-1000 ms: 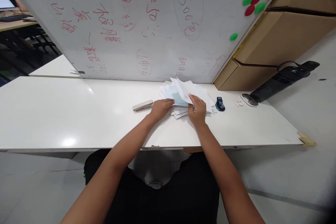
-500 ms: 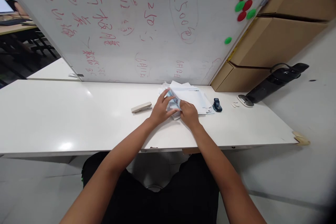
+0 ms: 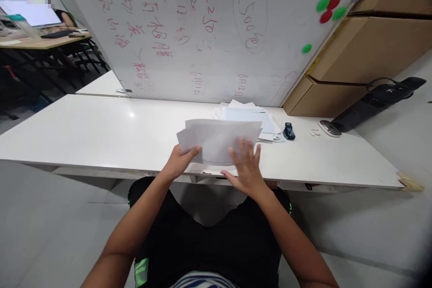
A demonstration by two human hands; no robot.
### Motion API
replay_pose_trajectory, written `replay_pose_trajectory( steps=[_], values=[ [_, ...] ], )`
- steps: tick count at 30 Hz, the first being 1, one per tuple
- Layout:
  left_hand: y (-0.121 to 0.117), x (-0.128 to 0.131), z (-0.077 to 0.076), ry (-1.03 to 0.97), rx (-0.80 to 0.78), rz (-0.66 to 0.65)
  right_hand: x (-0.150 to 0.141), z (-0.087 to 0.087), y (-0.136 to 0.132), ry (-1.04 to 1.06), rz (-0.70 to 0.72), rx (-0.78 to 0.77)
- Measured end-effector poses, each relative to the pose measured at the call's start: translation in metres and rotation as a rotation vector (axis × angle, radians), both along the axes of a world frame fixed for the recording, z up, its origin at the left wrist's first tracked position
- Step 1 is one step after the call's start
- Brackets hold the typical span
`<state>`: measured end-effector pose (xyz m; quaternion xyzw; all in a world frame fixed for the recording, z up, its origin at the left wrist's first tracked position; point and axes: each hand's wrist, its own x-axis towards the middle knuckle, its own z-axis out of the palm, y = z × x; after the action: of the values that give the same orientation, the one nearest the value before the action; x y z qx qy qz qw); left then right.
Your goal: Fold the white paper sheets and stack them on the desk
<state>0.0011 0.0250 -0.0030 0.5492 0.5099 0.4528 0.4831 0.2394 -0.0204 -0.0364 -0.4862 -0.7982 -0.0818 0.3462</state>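
Note:
A few white paper sheets [image 3: 219, 139] are raised above the near part of the desk, their edges slightly out of line. My left hand [image 3: 180, 159] pinches them at the lower left corner, thumb on top. Over their right side, my right hand [image 3: 248, 166] has its fingers spread, slightly blurred; whether it touches the paper I cannot tell. Behind the sheets lies a loose paper pile [image 3: 270, 121], partly covered by them. A small dark blue object [image 3: 289, 131], perhaps a stapler, sits right of the pile. The beige stapler is out of sight.
A whiteboard [image 3: 216, 54] with red writing and magnets stands along the back of the white desk [image 3: 101, 130]. Cardboard boxes [image 3: 371, 49], a black bottle [image 3: 367, 103] and a computer mouse [image 3: 330, 128] are at the right. A monitor [image 3: 29, 6] stands at far left.
The sheets are now lifted off the pile and brought toward me, in my left hand. My right hand has opened and spread. The camera view has shifted left.

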Motion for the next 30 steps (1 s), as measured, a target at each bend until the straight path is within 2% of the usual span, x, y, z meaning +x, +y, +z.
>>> replay_pose_trajectory(
  steps=[3,5,7,9,14,18,21,23,28,30],
  values=[
    [0.002,-0.025,-0.007,-0.011,-0.020,0.003,0.009,0.002,0.006,0.488,-0.062,-0.149],
    [0.005,-0.033,-0.009,-0.012,0.002,-0.022,0.012,0.004,0.018,0.775,0.028,-0.361],
    [0.007,-0.036,-0.007,0.007,0.037,-0.047,0.012,0.006,0.029,0.945,0.143,-0.554],
    [0.008,-0.036,-0.004,0.019,0.066,-0.054,0.011,0.008,0.038,1.041,0.193,-0.645],
    [0.016,-0.031,0.004,-0.007,0.066,-0.102,-0.002,0.014,0.042,1.153,0.241,-0.655],
    [0.018,-0.023,0.005,-0.045,0.022,-0.092,-0.011,0.014,0.034,1.161,0.179,-0.590],
    [0.012,-0.019,0.005,-0.057,0.012,-0.119,-0.011,0.011,0.029,1.185,0.151,-0.653],
    [0.006,-0.018,0.008,-0.050,0.040,-0.132,-0.008,0.011,0.028,1.188,0.170,-0.685],
    [-0.003,-0.012,0.016,-0.082,0.168,-0.124,-0.007,0.021,0.028,1.255,0.248,-0.509],
    [-0.002,-0.008,0.013,-0.088,0.173,-0.109,-0.007,0.021,0.027,1.233,0.223,-0.540]
  ],
)
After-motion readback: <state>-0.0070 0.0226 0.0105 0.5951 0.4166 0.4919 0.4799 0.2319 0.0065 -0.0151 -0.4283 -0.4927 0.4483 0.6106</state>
